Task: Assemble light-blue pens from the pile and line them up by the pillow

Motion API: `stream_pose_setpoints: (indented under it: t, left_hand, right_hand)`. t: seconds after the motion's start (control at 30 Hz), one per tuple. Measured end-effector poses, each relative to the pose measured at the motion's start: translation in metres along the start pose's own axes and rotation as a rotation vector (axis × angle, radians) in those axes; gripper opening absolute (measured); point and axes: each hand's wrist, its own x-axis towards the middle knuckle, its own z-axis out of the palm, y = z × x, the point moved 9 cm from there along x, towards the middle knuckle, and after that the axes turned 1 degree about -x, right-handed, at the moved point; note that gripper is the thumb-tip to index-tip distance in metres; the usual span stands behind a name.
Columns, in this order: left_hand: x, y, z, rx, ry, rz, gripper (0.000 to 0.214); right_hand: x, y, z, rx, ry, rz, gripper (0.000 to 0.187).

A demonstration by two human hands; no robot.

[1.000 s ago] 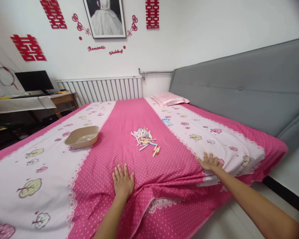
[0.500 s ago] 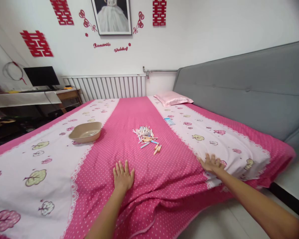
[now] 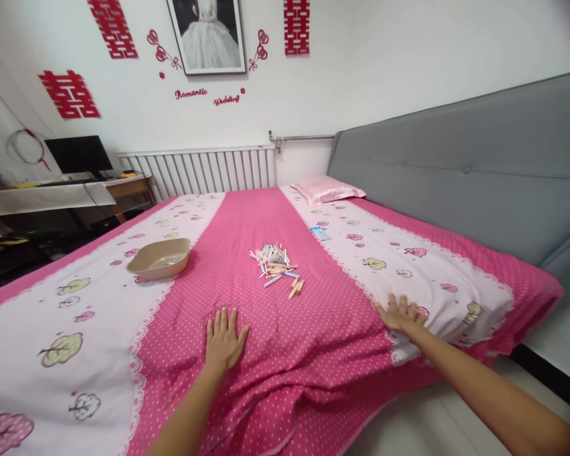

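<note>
My left hand (image 3: 224,339) lies flat, fingers spread, on the dotted pink middle strip of the bed sheet (image 3: 247,228), near the front edge. My right hand (image 3: 399,313) also rests flat with fingers apart, on the seam between the pink strip and the white patterned strip. Neither hand holds anything. Beyond the hands, in the middle of the sheet, lies a small pile of crayon-like sticks (image 3: 278,265). The sheet is rumpled and hangs over the edge between my forearms.
A beige basin (image 3: 159,258) stands on the left white strip. Blue sticks (image 3: 320,233) and a pink pillow (image 3: 327,189) lie further back right. A grey headboard (image 3: 456,171) runs along the right, a radiator (image 3: 204,171) at the back, a desk with a monitor (image 3: 78,154) at left.
My left hand has slid a little to the left on the sheet. The right hand stays in place. The fold at the bed's front edge has flattened since the earliest frame.
</note>
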Motion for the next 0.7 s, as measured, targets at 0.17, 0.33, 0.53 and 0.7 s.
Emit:
stream_pose_setpoints:
  t: [0.17, 0.33, 0.53, 0.7]
  left_hand:
    - [0.009, -0.006, -0.002, 0.008, 0.023, 0.022, 0.066]
    - [0.01, -0.008, 0.002, 0.036, 0.012, 0.007, 0.068]
    - [0.012, -0.007, 0.007, 0.062, -0.016, -0.017, 0.069]
    - [0.017, -0.008, 0.009, 0.071, -0.04, -0.03, 0.069]
  right_hand:
    - [-0.002, -0.001, -0.003, -0.008, 0.001, 0.009, 0.081]
    - [-0.004, -0.004, -0.004, -0.001, -0.003, -0.003, 0.078]
    - [-0.009, -0.005, -0.008, -0.001, -0.033, 0.013, 0.078]
    - [-0.009, -0.007, -0.009, 0.004, -0.039, 0.007, 0.079]
